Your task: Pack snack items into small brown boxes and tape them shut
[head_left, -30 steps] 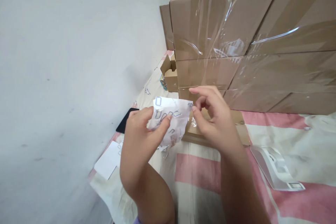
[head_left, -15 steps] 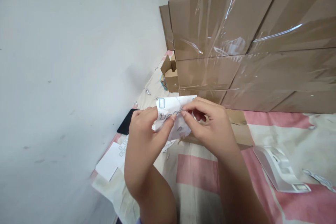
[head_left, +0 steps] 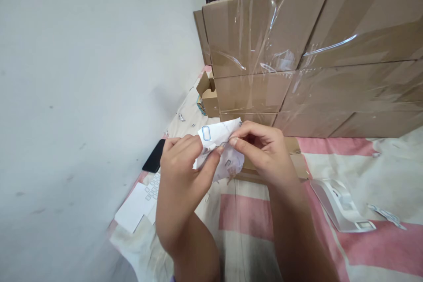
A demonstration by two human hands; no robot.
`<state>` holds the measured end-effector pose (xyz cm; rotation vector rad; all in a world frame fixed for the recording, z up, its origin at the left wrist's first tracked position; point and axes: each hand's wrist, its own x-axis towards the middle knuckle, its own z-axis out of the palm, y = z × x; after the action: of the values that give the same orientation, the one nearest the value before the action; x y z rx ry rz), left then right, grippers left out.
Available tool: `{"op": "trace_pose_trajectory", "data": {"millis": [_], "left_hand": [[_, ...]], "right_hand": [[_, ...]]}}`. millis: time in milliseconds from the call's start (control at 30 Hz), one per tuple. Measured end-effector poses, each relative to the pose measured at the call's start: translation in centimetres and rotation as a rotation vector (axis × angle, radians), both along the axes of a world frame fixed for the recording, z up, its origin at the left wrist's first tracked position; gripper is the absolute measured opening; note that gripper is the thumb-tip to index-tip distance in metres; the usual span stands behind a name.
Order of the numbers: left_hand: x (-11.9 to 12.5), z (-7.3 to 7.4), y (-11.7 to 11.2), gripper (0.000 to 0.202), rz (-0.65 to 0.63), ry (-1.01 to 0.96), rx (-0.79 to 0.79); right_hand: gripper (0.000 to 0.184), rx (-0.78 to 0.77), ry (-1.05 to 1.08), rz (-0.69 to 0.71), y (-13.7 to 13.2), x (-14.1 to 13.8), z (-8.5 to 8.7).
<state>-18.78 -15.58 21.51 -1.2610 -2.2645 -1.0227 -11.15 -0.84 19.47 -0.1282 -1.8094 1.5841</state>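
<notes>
Left hand [head_left: 180,172] and right hand [head_left: 269,150] pinch the printed paper [head_left: 220,131], thumbs against fingers; close-set thumbs should steady it.

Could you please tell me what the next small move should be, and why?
I would probably draw the right hand gently outward while the left hand holds steady: both appear to pinch the printed paper close together, and it bends near their fingertips, so a sharp tug might crumple it.

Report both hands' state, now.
Left hand: closed, holding the printed paper sheet under its thumb.
Right hand: closed, thumb and index finger pinching the same sheet.
</notes>
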Motion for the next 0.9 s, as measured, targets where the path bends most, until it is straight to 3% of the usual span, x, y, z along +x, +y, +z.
{"op": "trace_pose_trajectory", "data": {"millis": [100, 233, 300, 433, 567, 633, 700, 767, 833, 900], "left_hand": [[-0.3, 0.0, -1.0, 0.019, 0.016, -0.005, -0.030], [-1.6, 0.2, -4.4, 0.024, 0.188, -0.230, -0.007], [-2.4, 0.3, -5.7, 0.031, 0.322, -0.406, -0.003], [-4.5, -0.8, -4.7, 0.039, 0.399, -0.595, -0.133], [-7.6, -3.9, -1.2, 0.035, 0.342, -0.629, -0.456], [-9.4, -5.6, -0.3, 0.030, 0.326, -0.687, -0.540], [-10.8, -6.7, -0.2, 0.028, 0.362, -0.707, -0.541], [-11.2, -6.9, -0.4, 0.026, 0.431, -0.671, -0.476], [-10.5, -6.4, -0.2, 0.025, 0.466, -0.617, -0.342], [-9.0, -5.5, 0.8, 0.027, 0.404, -0.562, -0.200]], "right_hand": [[0.011, -0.027, 0.006, -0.039, 0.5, 0.2, -0.1], [0.016, -0.111, 0.113, -0.528, 4.1, 2.7, -0.6], [0.019, -0.161, 0.122, -0.635, 5.9, 4.0, -0.9], [0.018, -0.235, 0.206, -0.572, 6.2, 4.3, -0.9], [0.018, -0.227, 0.195, -0.472, 4.2, 2.6, -0.5], [0.020, -0.233, 0.161, -0.446, 3.8, 2.2, -0.4], [0.021, -0.235, 0.144, -0.431, 3.9, 2.3, -0.5], [0.021, -0.224, 0.149, -0.434, 4.2, 2.7, -0.6], [0.018, -0.201, 0.175, -0.456, 4.5, 3.2, -0.6], [0.016, -0.169, 0.219, -0.486, 4.6, 3.6, -0.4]]}}
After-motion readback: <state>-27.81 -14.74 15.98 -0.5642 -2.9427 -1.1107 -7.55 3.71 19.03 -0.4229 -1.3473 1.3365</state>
